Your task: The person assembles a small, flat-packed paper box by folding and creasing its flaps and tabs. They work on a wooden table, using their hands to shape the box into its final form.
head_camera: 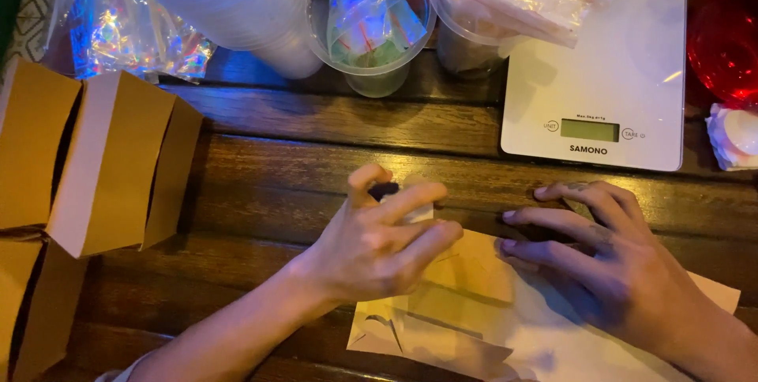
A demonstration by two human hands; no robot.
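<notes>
Brown boxes (pixel 103 161) left, scale's green screen (pixel 589 130) — right

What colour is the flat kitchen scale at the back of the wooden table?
White flat kitchen scale, seen in the head view.

i'm seeing tan cardboard boxes (pixel 110 157), a dark brown striped wooden table (pixel 316 161), a white scale (pixel 608 50) with a greenish display, a red container (pixel 726 38), iridescent blue-lit plastic wrap (pixel 130 34), yellowish-tan paper (pixel 466 303).
</notes>
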